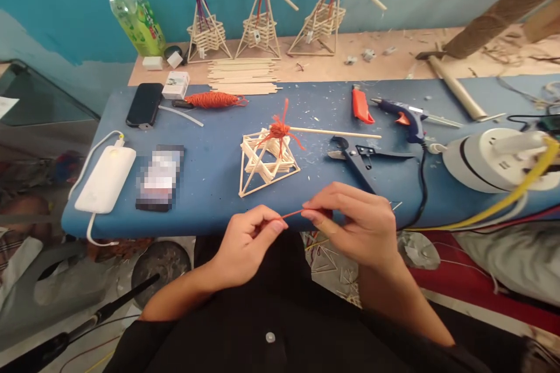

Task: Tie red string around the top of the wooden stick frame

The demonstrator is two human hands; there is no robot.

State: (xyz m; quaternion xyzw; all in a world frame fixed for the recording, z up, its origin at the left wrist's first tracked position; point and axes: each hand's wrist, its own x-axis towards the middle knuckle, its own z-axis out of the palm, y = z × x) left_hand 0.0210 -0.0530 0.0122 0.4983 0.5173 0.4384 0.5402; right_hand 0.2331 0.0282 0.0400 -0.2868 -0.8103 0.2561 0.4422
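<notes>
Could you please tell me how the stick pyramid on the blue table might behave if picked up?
The stick pyramid is probably light, as its frame looks thin and open. The long stick jutting from its red string knot may make it tip sideways.

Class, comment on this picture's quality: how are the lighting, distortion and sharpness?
Head view: fairly even light, no harsh shadows on the blue table; head view: the bottle leans outward, probably wide-lens distortion; head view: the phone screen is pixelated, unreadable; head view: both left hand and right hand look reasonably clear, the red thread visible between them.
</notes>
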